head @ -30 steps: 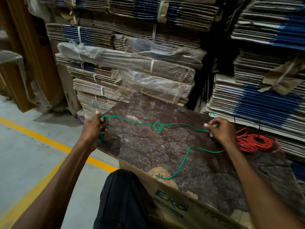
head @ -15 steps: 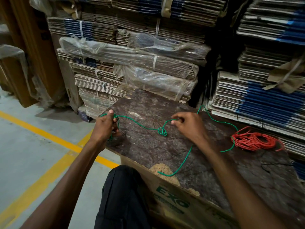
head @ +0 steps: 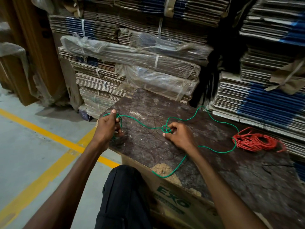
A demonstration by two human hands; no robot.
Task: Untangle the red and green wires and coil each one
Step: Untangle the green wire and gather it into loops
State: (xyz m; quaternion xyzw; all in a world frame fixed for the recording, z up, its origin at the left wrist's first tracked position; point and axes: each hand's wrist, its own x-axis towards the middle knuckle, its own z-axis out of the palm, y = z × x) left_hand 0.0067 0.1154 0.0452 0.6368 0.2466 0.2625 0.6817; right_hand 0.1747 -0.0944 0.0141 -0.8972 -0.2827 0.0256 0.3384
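stacked flattened cardboard cartons (head: 148, 52), some wrapped in clear plastic, filled the background of a dim storeroom with a grey floor and a yellow painted line (head: 49, 136) at the far left. just right of that line, the left hand (head: 107, 128) was closed around a small bundle of coiled green wire at the near left corner of the dark, worn brown board (head: 206, 162), which lay on a printed cardboard box (head: 173, 204). from that fist the thin green wire (head: 142, 124) ran rightward across the board to a small loose knot (head: 166, 129), where the fingertips of the right hand (head: 179, 136) were pinched on the loops. past the hand the green strand wandered on toward the cartons, curved down near the red coil, then trailed back toward the board's front edge. farthest right, the red wire (head: 255, 141) lay wound in a loose coil on the board, apart from both hands; whether the green strand touched it could not be told. by the look of it, the red half was done and the two colours were separated; what remained was to free the knot and finish winding the green.
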